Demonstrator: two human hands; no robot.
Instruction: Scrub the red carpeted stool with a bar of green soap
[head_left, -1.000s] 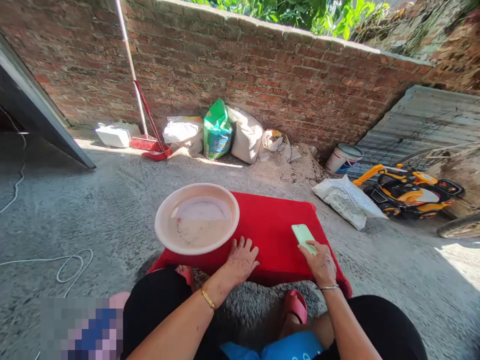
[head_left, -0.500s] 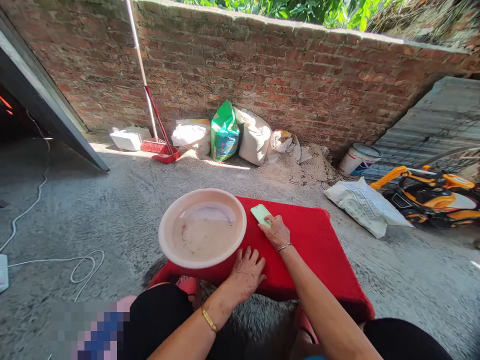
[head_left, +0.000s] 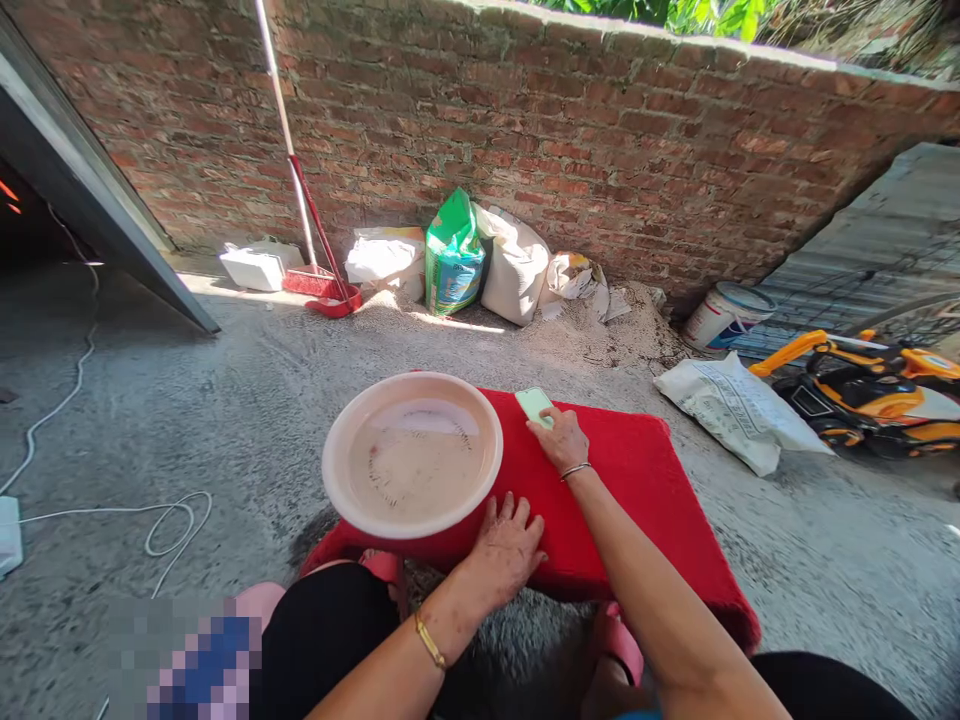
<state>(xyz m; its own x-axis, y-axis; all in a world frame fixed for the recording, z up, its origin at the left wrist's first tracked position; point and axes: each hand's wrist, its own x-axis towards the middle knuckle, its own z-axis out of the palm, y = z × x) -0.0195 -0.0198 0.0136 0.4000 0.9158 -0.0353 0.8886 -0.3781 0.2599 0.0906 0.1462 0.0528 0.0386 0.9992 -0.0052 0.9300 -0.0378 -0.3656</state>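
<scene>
My right hand [head_left: 564, 440] grips the near end of a flat, pale green phone [head_left: 533, 404] at the far side of a red cloth-covered table [head_left: 622, 490]. Its fingers curl over the phone, hiding that end. Palm down near the table's front edge, my left hand [head_left: 508, 545] rests on the cloth with fingers spread and nothing in it. Just left of both hands stands a wide, pale pink basin [head_left: 337, 495]. Clear liquid in it shows small dark marks at the bottom.
Against the brick wall [head_left: 600, 150] lean a broom and red dustpan [head_left: 337, 300], a green bag [head_left: 454, 255] and a whitish sack [head_left: 517, 268]. A white sack [head_left: 739, 405] and a yellow-black toy vehicle [head_left: 870, 390] lie right. A white cable [head_left: 184, 520] loops on the left floor.
My right hand has slid the phone a little away from me, toward the table's far edge. My left hand stays flat on the cloth. The view has shifted slightly.
</scene>
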